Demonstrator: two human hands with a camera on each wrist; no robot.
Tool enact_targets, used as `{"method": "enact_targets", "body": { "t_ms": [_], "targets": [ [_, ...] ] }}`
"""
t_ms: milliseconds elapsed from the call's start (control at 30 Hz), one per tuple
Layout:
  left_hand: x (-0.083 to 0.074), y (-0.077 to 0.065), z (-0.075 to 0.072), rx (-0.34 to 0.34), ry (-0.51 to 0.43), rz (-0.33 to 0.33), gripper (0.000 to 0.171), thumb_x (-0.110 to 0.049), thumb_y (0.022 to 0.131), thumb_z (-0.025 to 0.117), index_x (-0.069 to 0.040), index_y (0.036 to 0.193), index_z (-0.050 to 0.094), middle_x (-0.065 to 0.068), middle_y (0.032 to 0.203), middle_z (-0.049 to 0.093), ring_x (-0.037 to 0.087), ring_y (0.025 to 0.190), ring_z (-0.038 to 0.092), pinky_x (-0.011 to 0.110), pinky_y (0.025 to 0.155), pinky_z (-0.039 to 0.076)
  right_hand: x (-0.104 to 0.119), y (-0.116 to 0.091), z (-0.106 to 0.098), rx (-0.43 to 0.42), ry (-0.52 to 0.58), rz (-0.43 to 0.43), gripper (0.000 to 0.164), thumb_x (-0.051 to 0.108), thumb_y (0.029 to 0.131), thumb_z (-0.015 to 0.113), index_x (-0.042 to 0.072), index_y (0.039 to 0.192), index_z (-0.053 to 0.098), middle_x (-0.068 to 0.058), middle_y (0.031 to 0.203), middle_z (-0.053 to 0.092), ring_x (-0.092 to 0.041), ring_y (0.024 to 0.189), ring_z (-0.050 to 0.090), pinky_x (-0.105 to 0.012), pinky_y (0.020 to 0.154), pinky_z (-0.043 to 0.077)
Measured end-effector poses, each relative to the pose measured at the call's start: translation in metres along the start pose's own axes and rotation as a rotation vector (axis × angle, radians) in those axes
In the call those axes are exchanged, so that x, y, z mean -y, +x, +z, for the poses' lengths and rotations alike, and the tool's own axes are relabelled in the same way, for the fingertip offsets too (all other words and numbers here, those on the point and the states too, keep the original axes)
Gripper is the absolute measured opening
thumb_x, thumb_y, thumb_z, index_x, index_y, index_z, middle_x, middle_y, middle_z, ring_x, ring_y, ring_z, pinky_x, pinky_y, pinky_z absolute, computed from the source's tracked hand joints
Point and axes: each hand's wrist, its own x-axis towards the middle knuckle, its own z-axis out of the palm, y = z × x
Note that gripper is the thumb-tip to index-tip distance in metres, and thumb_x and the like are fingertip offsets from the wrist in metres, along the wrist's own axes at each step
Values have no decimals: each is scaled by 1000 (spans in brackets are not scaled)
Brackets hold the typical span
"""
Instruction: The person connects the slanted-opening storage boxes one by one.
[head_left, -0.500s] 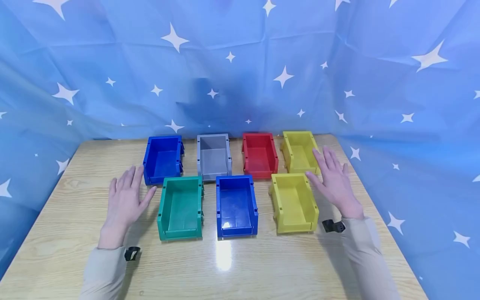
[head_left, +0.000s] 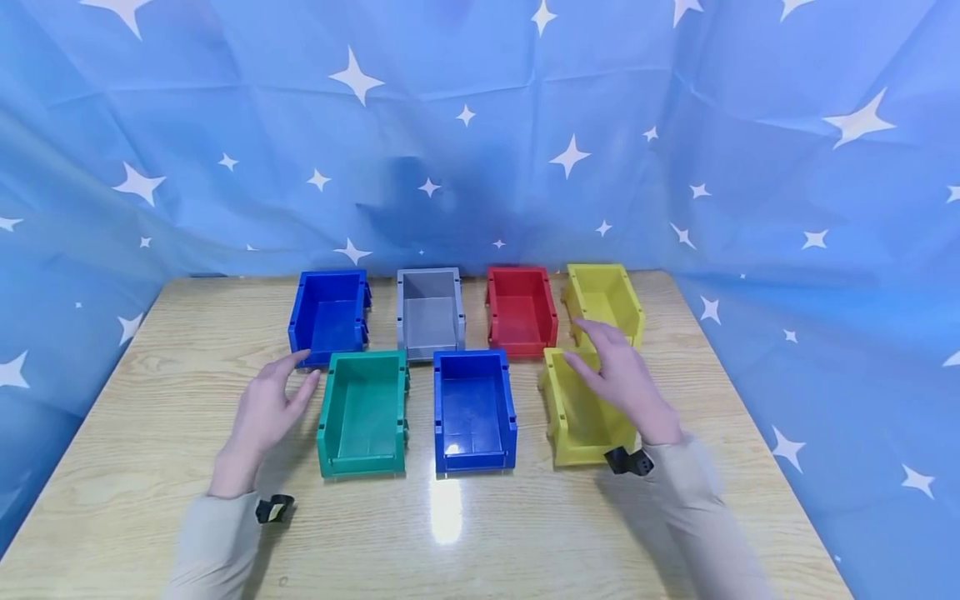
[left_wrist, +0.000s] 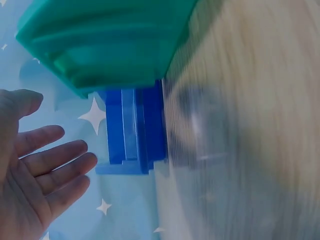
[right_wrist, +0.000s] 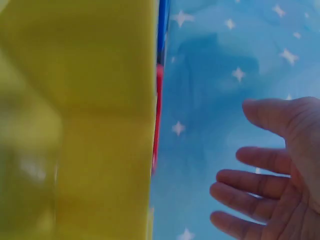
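Observation:
My left hand (head_left: 264, 414) hovers left of the green bin (head_left: 364, 414), its relaxed fingers close to the front of the back-left blue bin (head_left: 328, 317). In the left wrist view the palm and loosely bent fingers (left_wrist: 75, 165) hold nothing. Over the right side of the front yellow bin (head_left: 585, 442) hangs my right hand (head_left: 624, 385), thumb and fingers apart. Its fingers partly cover the back yellow bin (head_left: 600, 292). The right wrist view shows that hand (right_wrist: 280, 185) with nothing in it, beside the big yellow bin wall (right_wrist: 105, 170).
Between the hands stands another blue bin (head_left: 475, 412) in the front row. A grey bin (head_left: 431, 317) and a red bin (head_left: 521, 312) are behind it. All the bins rest on a wooden table (head_left: 360, 542). A blue star-printed cloth (head_left: 480, 108) hangs behind and at the sides.
My right hand has moved left, from beside the yellow bins to over the front one. The left hand has shifted slightly right and toward me, its fingers now more bent. The bins stay in place.

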Motion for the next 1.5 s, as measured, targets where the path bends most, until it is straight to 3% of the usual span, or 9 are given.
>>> {"method": "enact_targets", "body": {
  "t_ms": [100, 267, 467, 633, 767, 933, 1200, 1400, 1500],
  "targets": [
    [-2, 0, 4, 12, -69, 3, 36, -9, 89, 62, 12, 117, 55, 31, 111, 59, 45, 99, 57, 57, 83, 46, 12, 3, 7, 13, 44, -8, 50, 17, 87, 68, -4, 128, 50, -23, 120, 57, -36, 109, 54, -49, 91, 46],
    [-3, -1, 11, 20, -179, 3, 32, -2, 87, 63, 14, 113, 56, 29, 105, 61, 41, 89, 61, 53, 72, 52, 34, 7, 18, 62, 102, 25, 45, 16, 87, 69, -3, 124, 54, -18, 111, 62, -31, 95, 61, -41, 78, 53],
    [-4, -3, 18, 57, -281, -51, 30, 0, 88, 62, 13, 114, 57, 28, 105, 62, 36, 84, 64, 45, 68, 55, 51, 9, 30, 109, 164, 76, 43, 13, 85, 71, -3, 121, 56, -16, 102, 64, -28, 88, 62, -39, 72, 55],
    [-3, -5, 19, 80, -330, -110, 33, -3, 88, 63, 11, 117, 57, 25, 106, 63, 31, 83, 64, 26, 67, 56, 56, 10, 43, 131, 246, 127, 40, 11, 84, 71, -5, 118, 58, -17, 102, 65, -25, 83, 64, -35, 69, 56],
    [-3, -7, 19, 107, -368, -150, 38, -6, 87, 66, 10, 121, 55, 24, 106, 64, 29, 85, 63, 16, 69, 51, 64, 9, 50, 180, 239, 219, 40, 17, 85, 70, -3, 118, 60, -13, 97, 66, -20, 78, 63, -27, 64, 55],
    [-8, -6, 18, 115, -382, -170, 41, -3, 86, 67, 11, 122, 54, 25, 107, 63, 28, 85, 63, 17, 69, 52, 71, 8, 57, 217, 222, 295, 42, 19, 85, 70, -3, 120, 60, -9, 86, 66, -18, 72, 61, -23, 57, 51],
    [-37, -1, 0, 139, -401, -219, 39, 3, 86, 63, 17, 121, 51, 32, 111, 59, 30, 87, 61, 15, 70, 52, 76, 8, 67, 205, 278, 377, 52, 13, 84, 71, -5, 128, 52, -12, 88, 66, -19, 73, 61, -25, 62, 53],
    [-38, -2, -2, 148, -430, -234, 41, 1, 86, 64, 17, 122, 50, 32, 113, 58, 26, 88, 62, 17, 71, 53, 77, 5, 76, 176, 308, 436, 55, 11, 83, 71, -6, 131, 49, -12, 86, 66, -17, 70, 60, -22, 57, 51],
    [-33, -2, 2, 149, -447, -260, 41, 1, 87, 63, 15, 123, 50, 30, 115, 57, 33, 92, 60, 14, 73, 50, 78, 3, 79, 132, 314, 442, 52, 10, 83, 72, -7, 128, 51, -13, 84, 65, -18, 69, 60, -22, 55, 52]
  ]
}}
